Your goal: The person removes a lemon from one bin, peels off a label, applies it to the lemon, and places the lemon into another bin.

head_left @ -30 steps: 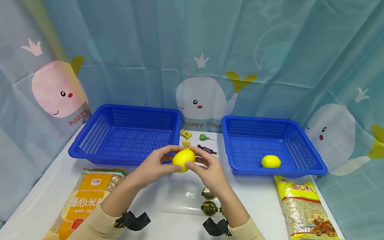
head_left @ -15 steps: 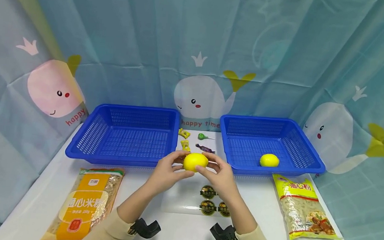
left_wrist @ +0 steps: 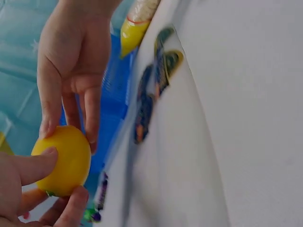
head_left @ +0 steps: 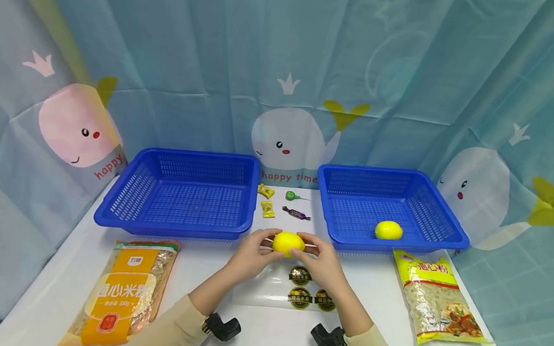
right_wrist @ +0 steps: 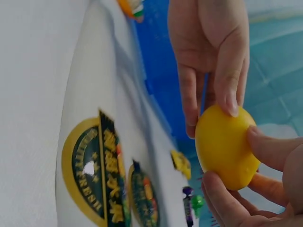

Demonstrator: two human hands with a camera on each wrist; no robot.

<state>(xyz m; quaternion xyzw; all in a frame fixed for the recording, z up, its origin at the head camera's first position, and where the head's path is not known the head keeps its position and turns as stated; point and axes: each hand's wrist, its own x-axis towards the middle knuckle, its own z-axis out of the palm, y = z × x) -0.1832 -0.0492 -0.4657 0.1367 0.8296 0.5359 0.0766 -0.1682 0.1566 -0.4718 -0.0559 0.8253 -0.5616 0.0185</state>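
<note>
Both hands hold one yellow lemon above the middle of the table. My left hand grips its left end with thumb and fingers, and my right hand pinches the right end. In the left wrist view the lemon shows a small green spot at one end. The right wrist view shows the lemon's smooth side between the two thumbs. Below the hands lies a clear sheet bearing round black-and-gold stickers. A second lemon sits in the right blue basket.
Another blue basket stands back left. Between the baskets lie yellow-wrapped candies, a purple-wrapped candy and a green lollipop. An orange pasta bag lies at left, a yellow one at right. A curtain hangs behind.
Both hands have brought the lemon nearer to the body and slightly right, turning it from tilted to level. The yellow candy behind it now shows fully.
</note>
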